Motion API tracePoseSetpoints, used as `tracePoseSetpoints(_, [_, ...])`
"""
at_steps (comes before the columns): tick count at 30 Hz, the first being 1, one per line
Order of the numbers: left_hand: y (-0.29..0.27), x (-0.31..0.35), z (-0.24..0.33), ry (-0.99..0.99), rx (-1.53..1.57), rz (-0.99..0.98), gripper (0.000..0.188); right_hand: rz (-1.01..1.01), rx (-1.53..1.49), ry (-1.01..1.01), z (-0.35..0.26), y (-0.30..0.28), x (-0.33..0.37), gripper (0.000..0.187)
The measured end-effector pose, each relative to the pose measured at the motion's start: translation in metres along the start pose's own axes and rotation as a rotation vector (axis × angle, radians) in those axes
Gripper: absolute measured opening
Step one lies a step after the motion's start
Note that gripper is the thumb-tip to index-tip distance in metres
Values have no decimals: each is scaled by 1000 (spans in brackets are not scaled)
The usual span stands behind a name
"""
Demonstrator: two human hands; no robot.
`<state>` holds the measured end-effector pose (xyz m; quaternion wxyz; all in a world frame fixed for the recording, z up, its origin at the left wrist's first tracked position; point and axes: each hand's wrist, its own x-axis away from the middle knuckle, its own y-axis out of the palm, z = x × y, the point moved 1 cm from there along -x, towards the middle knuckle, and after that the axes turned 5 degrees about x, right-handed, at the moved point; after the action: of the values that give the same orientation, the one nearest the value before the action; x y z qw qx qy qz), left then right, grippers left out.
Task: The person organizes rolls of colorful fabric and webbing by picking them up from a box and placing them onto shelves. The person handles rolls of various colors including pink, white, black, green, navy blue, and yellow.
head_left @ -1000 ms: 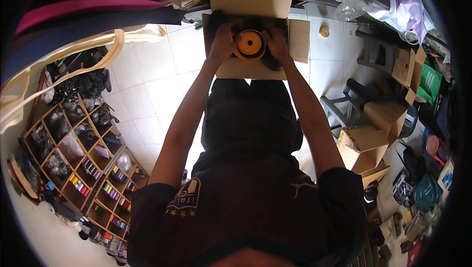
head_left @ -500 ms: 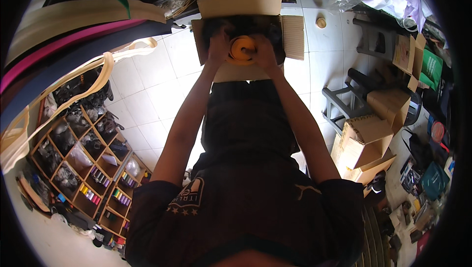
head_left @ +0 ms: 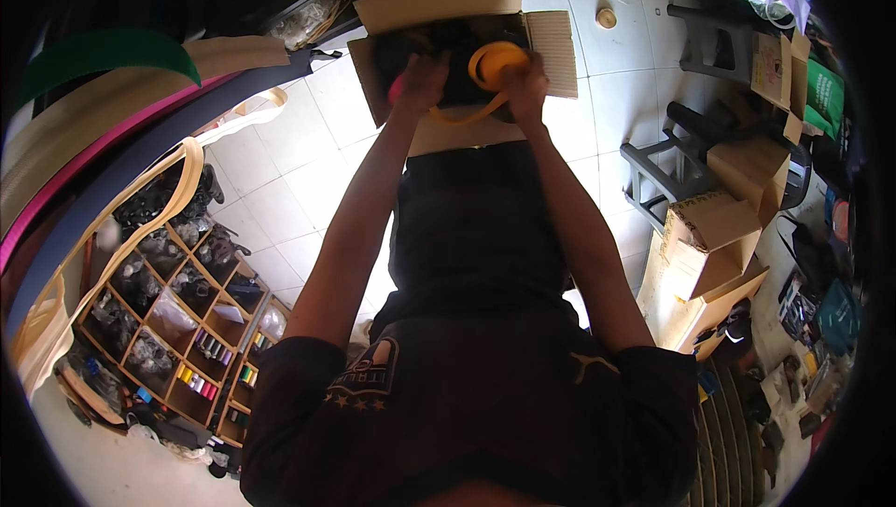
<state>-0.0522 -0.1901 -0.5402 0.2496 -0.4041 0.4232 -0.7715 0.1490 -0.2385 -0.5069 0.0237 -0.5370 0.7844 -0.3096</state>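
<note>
Step in hand, by my reading: handling an orange roll of strip (head_left: 501, 64) in an open cardboard box (head_left: 439, 3); the next move called for a steady hold and control of the loose turn. Left to right: a pink item (head_left: 397, 90) sat against the left hand (head_left: 426, 83), fingers curled, grip impossible to tell. The loose turn sagged between the wrists. The roll lay right of the left hand, its right side gripped by the right hand (head_left: 528, 89).
</note>
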Motion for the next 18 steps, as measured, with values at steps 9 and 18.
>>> tracePoseSetpoints(9, [2, 0, 10, -118, 192, 95, 91, -44, 146, -143, -9, -5, -55, 52])
tracePoseSetpoints(18, [17, 52, 1, -186, 43, 350, 62, -318, 754, -741, -30, 1, -14, 65])
